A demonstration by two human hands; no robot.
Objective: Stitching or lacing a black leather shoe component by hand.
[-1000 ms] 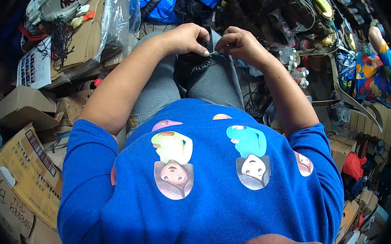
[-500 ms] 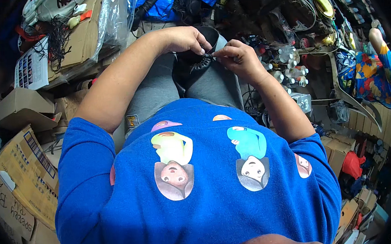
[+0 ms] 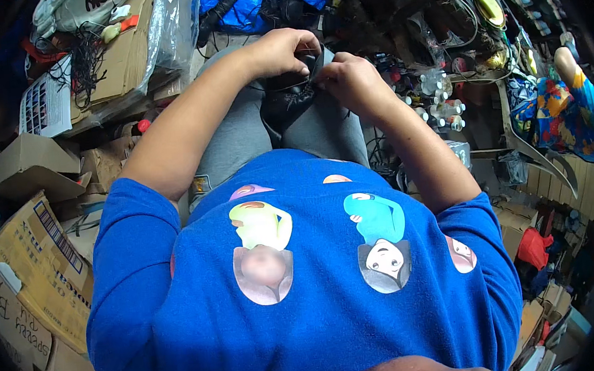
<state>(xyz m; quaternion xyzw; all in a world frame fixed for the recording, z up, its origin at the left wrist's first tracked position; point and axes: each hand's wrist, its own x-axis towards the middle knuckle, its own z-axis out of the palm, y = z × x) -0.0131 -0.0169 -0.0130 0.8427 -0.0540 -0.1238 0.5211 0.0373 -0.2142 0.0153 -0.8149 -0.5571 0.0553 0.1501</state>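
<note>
A black leather shoe point(image 3: 294, 102), as far as its shape shows, lies between my thighs with its grey-edged opening facing away from me. My left hand point(image 3: 290, 50) curves over the far left of the opening, thumb and fingers bent around the black material. At the right edge, the fingers of my right hand point(image 3: 355, 80) are closed in a pinch on the shoe near the grey lining. Whether a needle or thread is in either hand is too small to make out. Grey trousers point(image 3: 233, 131) lie under the shoe.
Cardboard boxes point(image 3: 34, 164) crowd the left side, with plastic-wrapped cardboard point(image 3: 126, 52) further off. Small clear bottles point(image 3: 444, 107) stand to the right of my right hand. Blue plastic sheeting point(image 3: 241, 12) lies ahead. Another person's arm point(image 3: 567, 66) shows at the far right.
My left hand has lifted a little and its thumb and fingers have spread wider over the opening. My right hand has shifted slightly left and curled in. The shoe's gathered edge has turned.
</note>
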